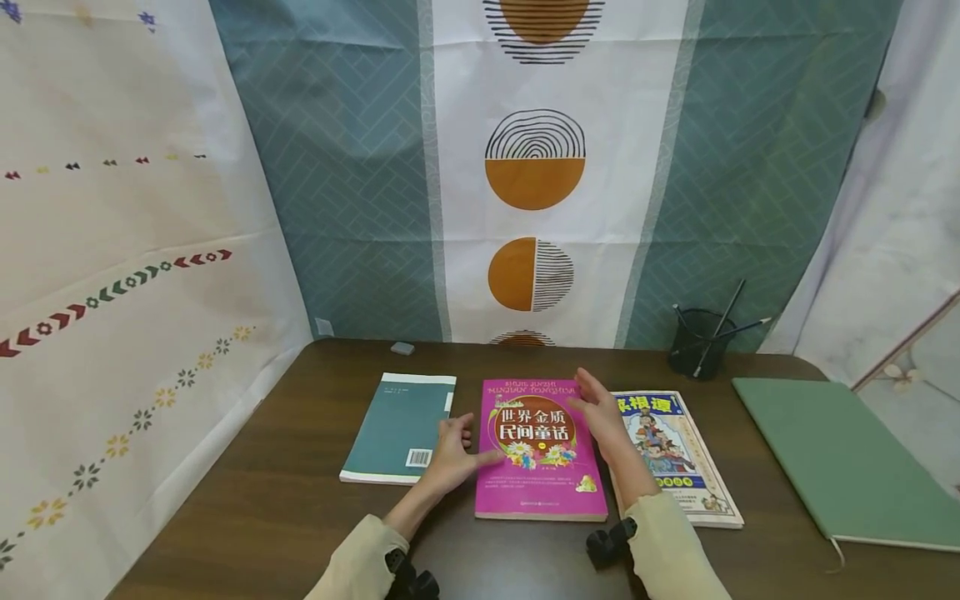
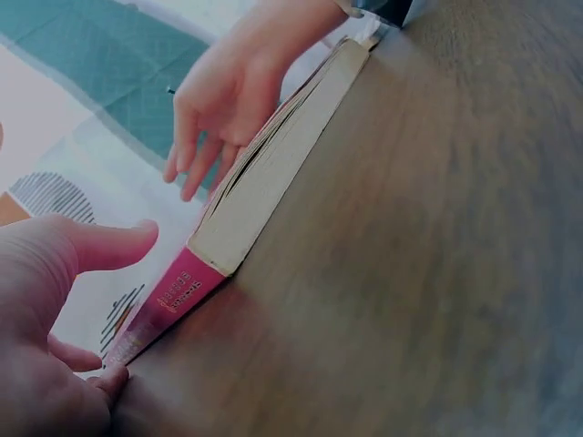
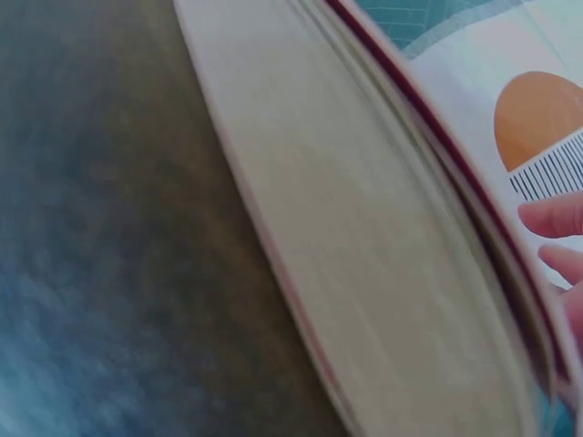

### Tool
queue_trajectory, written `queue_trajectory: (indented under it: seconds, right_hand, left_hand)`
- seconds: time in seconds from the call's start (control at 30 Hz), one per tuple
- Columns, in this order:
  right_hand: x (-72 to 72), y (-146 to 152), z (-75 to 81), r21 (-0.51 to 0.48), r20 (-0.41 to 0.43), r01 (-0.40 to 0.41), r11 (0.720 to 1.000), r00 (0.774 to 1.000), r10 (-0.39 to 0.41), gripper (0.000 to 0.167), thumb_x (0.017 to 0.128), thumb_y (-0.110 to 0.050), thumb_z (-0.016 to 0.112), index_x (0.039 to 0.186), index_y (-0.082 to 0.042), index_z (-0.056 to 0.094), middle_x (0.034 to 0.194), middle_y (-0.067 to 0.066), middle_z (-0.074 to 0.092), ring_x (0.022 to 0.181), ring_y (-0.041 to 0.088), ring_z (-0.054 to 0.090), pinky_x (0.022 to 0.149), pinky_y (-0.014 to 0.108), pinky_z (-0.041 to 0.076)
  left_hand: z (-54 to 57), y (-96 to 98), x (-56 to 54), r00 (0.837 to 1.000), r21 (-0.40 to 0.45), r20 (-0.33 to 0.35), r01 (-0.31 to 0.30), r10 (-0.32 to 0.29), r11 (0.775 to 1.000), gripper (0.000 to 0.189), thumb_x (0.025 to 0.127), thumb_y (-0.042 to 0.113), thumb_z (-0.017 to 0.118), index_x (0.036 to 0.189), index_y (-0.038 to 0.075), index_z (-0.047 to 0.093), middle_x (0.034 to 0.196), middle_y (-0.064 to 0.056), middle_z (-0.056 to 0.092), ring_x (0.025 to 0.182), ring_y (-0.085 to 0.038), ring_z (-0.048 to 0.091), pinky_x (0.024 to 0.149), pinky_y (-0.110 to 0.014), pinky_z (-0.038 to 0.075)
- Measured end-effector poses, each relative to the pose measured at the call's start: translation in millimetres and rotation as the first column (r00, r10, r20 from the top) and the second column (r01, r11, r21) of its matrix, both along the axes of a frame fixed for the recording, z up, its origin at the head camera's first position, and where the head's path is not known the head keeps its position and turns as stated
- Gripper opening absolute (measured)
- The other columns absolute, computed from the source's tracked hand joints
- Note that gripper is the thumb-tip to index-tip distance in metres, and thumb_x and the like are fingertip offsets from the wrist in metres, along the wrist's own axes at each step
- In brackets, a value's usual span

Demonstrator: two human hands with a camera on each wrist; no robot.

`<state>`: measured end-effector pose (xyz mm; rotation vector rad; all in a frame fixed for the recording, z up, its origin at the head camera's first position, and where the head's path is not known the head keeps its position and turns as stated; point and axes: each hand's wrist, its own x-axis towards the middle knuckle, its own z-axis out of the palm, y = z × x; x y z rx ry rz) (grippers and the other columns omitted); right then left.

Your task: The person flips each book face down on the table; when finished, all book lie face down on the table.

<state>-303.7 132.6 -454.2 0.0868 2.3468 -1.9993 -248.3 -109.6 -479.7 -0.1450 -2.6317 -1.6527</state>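
A pink book [image 1: 537,492] with a flowered cover and a brown oval title lies flat on the dark table in the head view. By its left side is my left hand [image 1: 452,458], thumb over the cover's edge. The left wrist view shows that thumb [image 2: 118,246] raised off the book, with other fingertips low beside the spine [image 2: 173,296]. My right hand [image 1: 611,429] is at the upper right edge of the pink book, fingers loosely extended. Close up in the right wrist view, the book's page block [image 3: 346,218] hides much of that hand.
Left of the pink book lies a teal book [image 1: 397,425] with a barcode. To the right is a cartoon-covered book [image 1: 678,450], partly behind my right forearm, then a large green folder [image 1: 855,458]. A black pen cup [image 1: 693,346] and a small grey block [image 1: 402,348] stand at the back.
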Motion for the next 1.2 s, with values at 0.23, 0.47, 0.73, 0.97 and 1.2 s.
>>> queue_trajectory:
  seconds: [0.23, 0.47, 0.73, 0.97, 1.2]
  right_hand:
    - [-2.4, 8, -8.3, -0.03, 0.067, -0.046, 0.999, 0.997, 0.047, 0.068, 0.097, -0.005, 0.047, 0.157, -0.013, 0.017, 0.163, 0.018, 0.017, 0.151, 0.038, 0.012, 0.122, 0.052, 0.018]
    - [-1.8, 9, -14.0, -0.032, 0.083, -0.039, 0.999, 0.996, 0.041, 0.068, 0.096, -0.004, 0.048, 0.156, -0.009, 0.017, 0.163, 0.018, 0.015, 0.151, 0.037, 0.011, 0.123, 0.051, 0.016]
    - [-3.4, 8, -12.3, -0.014, 0.086, -0.054, 0.998, 0.995, 0.055, 0.068, 0.094, -0.002, 0.051, 0.155, -0.003, 0.019, 0.162, 0.02, 0.017, 0.15, 0.038, 0.015, 0.122, 0.048, 0.02]
    - [-4.6, 12, -11.4, -0.039, 0.107, -0.076, 0.996, 0.991, 0.08, 0.078, 0.091, -0.001, 0.057, 0.156, -0.006, 0.016, 0.163, 0.021, 0.014, 0.148, 0.041, 0.019, 0.119, 0.052, 0.028]
    - [-4.0, 7, -14.1, -0.003, 0.123, -0.049, 0.999, 0.991, 0.048, 0.079, 0.088, 0.0, 0.061, 0.156, -0.008, 0.02, 0.161, 0.022, 0.021, 0.143, 0.043, 0.031, 0.113, 0.052, 0.038]
  left_hand:
    - [-1.4, -0.5, -1.4, 0.998, -0.078, -0.015, 0.056, -0.058, 0.995, 0.087, 0.072, 0.022, 0.084, 0.137, -0.017, 0.041, 0.13, -0.024, 0.035, 0.11, -0.031, 0.046, 0.092, -0.043, 0.046]
    - [-6.0, -1.8, -2.7, 0.993, -0.127, -0.038, 0.109, -0.115, 0.986, 0.083, 0.072, 0.028, 0.083, 0.133, -0.015, 0.047, 0.132, -0.024, 0.036, 0.113, -0.032, 0.045, 0.095, -0.046, 0.045]
    - [-2.3, -2.7, -2.1, 0.99, -0.119, -0.032, 0.134, -0.139, 0.984, 0.089, 0.07, 0.029, 0.084, 0.138, -0.012, 0.044, 0.137, -0.025, 0.036, 0.123, -0.038, 0.039, 0.103, -0.058, 0.042]
    - [-0.7, -0.3, -2.7, 0.989, -0.126, -0.033, 0.139, -0.144, 0.982, 0.091, 0.072, 0.033, 0.082, 0.142, -0.008, 0.042, 0.146, -0.023, 0.041, 0.131, -0.04, 0.034, 0.108, -0.062, 0.037]
    - [-2.6, -0.5, 0.2, 0.994, -0.04, 0.007, 0.112, -0.112, 0.993, 0.093, 0.07, 0.029, 0.084, 0.144, -0.006, 0.04, 0.152, -0.023, 0.038, 0.137, -0.04, 0.034, 0.113, -0.062, 0.031]
